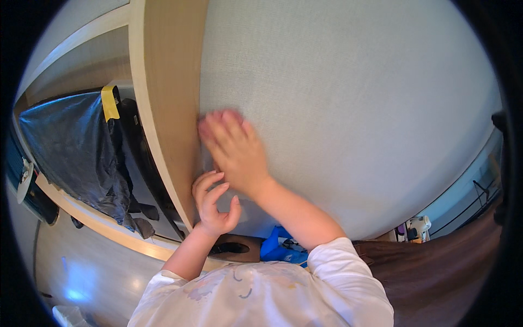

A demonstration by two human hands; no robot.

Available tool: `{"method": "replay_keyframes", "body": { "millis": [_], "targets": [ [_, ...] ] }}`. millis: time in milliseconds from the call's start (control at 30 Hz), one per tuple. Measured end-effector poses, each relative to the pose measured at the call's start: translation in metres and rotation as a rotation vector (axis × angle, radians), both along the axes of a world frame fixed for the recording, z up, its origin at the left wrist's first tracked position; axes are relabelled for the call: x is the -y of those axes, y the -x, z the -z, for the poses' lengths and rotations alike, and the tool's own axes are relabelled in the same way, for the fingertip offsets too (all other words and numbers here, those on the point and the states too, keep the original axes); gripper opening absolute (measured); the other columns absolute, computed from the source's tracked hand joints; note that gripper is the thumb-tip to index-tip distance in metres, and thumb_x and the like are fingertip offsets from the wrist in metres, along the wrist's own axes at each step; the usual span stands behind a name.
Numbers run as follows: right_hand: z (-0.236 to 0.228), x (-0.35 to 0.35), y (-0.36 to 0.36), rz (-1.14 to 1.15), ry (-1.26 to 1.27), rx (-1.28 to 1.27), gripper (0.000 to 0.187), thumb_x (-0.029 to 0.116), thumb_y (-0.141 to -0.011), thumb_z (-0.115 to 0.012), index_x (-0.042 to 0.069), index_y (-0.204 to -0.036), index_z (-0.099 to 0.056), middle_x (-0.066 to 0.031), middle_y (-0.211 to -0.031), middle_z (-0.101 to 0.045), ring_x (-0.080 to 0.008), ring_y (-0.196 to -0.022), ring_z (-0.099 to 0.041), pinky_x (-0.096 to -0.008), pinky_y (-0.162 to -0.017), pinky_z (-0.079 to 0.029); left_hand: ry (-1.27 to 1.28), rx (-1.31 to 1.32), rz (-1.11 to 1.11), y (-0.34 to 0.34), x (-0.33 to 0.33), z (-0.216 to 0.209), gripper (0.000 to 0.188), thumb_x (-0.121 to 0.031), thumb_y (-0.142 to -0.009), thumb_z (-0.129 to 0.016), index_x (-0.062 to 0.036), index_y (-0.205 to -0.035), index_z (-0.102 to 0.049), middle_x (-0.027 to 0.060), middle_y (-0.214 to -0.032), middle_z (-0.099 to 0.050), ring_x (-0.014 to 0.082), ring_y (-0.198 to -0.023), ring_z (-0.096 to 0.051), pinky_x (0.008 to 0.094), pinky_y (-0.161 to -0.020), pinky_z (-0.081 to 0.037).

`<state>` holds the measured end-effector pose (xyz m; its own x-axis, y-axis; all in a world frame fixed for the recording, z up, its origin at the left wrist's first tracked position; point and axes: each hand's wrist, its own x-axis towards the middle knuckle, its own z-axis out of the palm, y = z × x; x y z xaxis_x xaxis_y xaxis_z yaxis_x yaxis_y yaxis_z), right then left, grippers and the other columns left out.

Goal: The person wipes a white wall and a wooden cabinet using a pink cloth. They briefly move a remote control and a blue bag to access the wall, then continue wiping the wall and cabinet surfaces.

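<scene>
My right hand (238, 155) reaches up to a pale grey textured wall (354, 103). Its fingers are stretched out and point to the upper left, beside the edge of a light wooden panel (173, 103). The fingertips are smeared by motion, and I cannot make out anything held in them. Lower and to the left is my left hand (216, 206), close to the foot of the same panel. Its fingers are loosely curled with the thumb apart, and nothing shows between them.
Left of the panel, black plastic sheeting (71, 147) with yellow tape (110, 102) covers something in a wooden frame. A brown box with an oval opening (248, 250) and a blue bag (279, 248) are below my hands. Brown fabric (430, 272) spreads at the lower right.
</scene>
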<state>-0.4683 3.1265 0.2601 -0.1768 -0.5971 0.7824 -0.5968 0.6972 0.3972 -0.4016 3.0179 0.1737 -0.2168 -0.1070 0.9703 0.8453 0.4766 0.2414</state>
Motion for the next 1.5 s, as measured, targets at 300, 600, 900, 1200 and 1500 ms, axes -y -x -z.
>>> {"method": "replay_keyframes", "body": {
  "millis": [300, 600, 900, 1200, 1500],
  "targets": [
    [0.015, -0.038, -0.010, 0.003, 0.066, -0.030, 0.047, 0.023, -0.091, -0.052, 0.013, -0.136, -0.063, -0.0077, -0.155, -0.046, -0.0261, -0.148, -0.035, -0.0473, -0.120, -0.021, 0.019, 0.006, 0.001, 0.003, -0.005, 0.002, 0.047, -0.005, -0.077, -0.069, -0.0051, -0.122, -0.055, 0.0195, -0.128, -0.056, 0.0395, -0.117, -0.053, 0.0510, -0.101, -0.044],
    [0.045, -0.058, -0.019, -0.002, -0.079, 0.026, 0.050, 0.019, -0.085, -0.060, 0.018, -0.135, -0.064, -0.0034, -0.157, -0.044, -0.0286, -0.150, -0.032, -0.0508, -0.122, -0.015, 0.033, -0.020, 0.000, 0.010, -0.026, -0.002, 0.045, -0.006, -0.078, -0.068, -0.0054, -0.121, -0.054, 0.0185, -0.127, -0.056, 0.0389, -0.115, -0.053, 0.0515, -0.100, -0.044],
    [-0.006, -0.122, -0.016, 0.189, 0.360, -0.088, 0.052, 0.018, -0.083, -0.062, 0.023, -0.134, -0.066, -0.0042, -0.159, -0.041, -0.0306, -0.152, -0.027, -0.0521, -0.123, -0.013, 0.067, 0.014, -0.020, 0.016, -0.038, -0.006, 0.047, -0.005, -0.076, -0.070, -0.0058, -0.121, -0.054, 0.0183, -0.127, -0.056, 0.0394, -0.115, -0.053, 0.0506, -0.100, -0.043],
    [0.075, -0.142, -0.035, 0.102, 0.041, -0.059, 0.051, 0.019, -0.081, -0.064, 0.023, -0.132, -0.068, -0.0062, -0.158, -0.042, -0.0330, -0.152, -0.027, -0.0583, -0.123, -0.009, 0.122, 0.059, 0.009, 0.020, -0.059, -0.003, 0.050, -0.007, -0.075, -0.072, -0.0066, -0.121, -0.055, 0.0191, -0.129, -0.056, 0.0406, -0.118, -0.053, 0.0515, -0.103, -0.041],
    [0.005, -0.198, -0.026, 0.236, 0.491, -0.107, 0.059, 0.012, -0.079, -0.063, 0.020, -0.137, -0.065, -0.0132, -0.160, -0.038, -0.0403, -0.153, -0.022, -0.0583, -0.121, -0.010, 0.151, 0.066, 0.057, 0.023, -0.092, -0.010, 0.050, -0.008, -0.076, -0.070, -0.0060, -0.123, -0.054, 0.0202, -0.132, -0.054, 0.0440, -0.126, -0.049, 0.0561, -0.106, -0.038]
  ]
}}
